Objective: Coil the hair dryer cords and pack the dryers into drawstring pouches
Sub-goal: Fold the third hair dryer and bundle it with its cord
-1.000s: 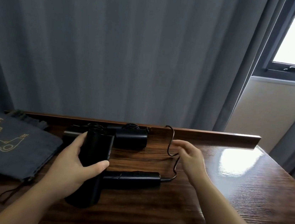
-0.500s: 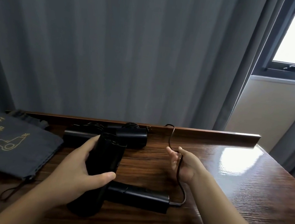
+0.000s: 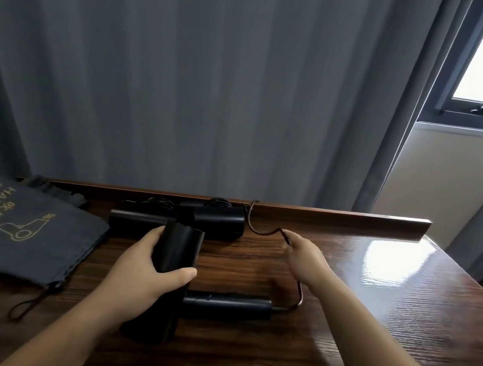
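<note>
The left hand point(image 3: 145, 265) is wrapping curled fingers round the black hair dryer point(image 3: 174, 259); right of the dryer, the right hand point(image 3: 304, 259) is pinching its cord point(image 3: 261, 232).

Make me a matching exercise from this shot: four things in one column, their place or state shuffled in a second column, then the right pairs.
Things
1. left hand
2. right hand
3. second hair dryer
4. drawstring pouches

Places or states
A. stacked at the table's left end, printed with a gold dryer outline
B. pinches the thin cord above the table
C. lies at the back by the raised wooden edge, held by nobody
D. grips the barrel of the near hair dryer

Pairs: 1-D, 2-B, 3-C, 4-A
</note>
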`<act>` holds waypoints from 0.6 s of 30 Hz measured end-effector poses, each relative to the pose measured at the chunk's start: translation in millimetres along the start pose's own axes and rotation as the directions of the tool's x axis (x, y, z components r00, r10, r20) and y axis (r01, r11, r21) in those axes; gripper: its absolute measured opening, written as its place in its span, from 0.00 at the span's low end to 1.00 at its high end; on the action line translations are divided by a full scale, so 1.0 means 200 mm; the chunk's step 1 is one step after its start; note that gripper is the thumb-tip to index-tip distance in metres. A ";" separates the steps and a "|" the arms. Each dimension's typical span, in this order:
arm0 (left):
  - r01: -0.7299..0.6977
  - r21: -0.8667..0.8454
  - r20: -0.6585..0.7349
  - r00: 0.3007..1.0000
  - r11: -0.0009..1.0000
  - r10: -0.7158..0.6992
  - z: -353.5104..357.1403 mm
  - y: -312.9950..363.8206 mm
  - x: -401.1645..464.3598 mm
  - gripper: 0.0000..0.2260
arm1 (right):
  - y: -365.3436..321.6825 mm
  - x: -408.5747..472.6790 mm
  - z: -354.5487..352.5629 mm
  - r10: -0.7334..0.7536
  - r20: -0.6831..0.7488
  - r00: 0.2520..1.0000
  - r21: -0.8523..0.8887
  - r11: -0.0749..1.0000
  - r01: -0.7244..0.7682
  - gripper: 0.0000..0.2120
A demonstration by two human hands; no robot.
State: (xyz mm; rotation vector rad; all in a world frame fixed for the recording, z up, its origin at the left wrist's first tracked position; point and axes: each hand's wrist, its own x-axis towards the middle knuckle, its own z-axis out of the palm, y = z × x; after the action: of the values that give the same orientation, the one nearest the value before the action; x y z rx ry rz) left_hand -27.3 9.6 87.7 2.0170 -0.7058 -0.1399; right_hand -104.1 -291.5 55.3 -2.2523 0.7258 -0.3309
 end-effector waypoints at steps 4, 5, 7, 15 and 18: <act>0.029 -0.060 -0.050 0.998 0.998 -0.032 0.02 0.00 0.02 0.33 | -0.01 -0.10 0.05 -0.126 -0.144 0.982 -0.155 0.983 0.103 0.24; 0.039 -0.070 -0.069 0.997 0.997 -0.044 0.02 0.00 0.03 0.34 | -0.04 -0.14 0.06 -0.236 -0.235 0.943 -0.143 0.968 0.207 0.21; 0.072 -0.119 -0.125 0.988 0.990 -0.087 0.02 -0.01 0.05 0.34 | -0.11 -0.26 0.05 -0.372 -0.491 0.788 -0.078 0.919 0.385 0.11; 0.114 -0.416 -0.197 0.957 0.902 -0.212 0.11 0.02 0.06 0.29 | -0.25 -0.52 0.31 0.136 0.162 0.977 0.919 0.341 -0.199 0.24; 0.085 -0.313 -0.144 0.980 0.946 -0.136 0.19 0.04 0.02 0.28 | -0.30 -0.50 0.35 0.151 0.169 0.974 0.983 0.047 -0.178 0.21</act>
State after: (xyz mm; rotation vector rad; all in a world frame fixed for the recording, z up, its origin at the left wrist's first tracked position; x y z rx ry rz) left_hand -42.0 -24.2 74.3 1.7458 -0.4358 -0.1379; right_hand -130.5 -158.1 47.7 -0.7367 0.4438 -0.4896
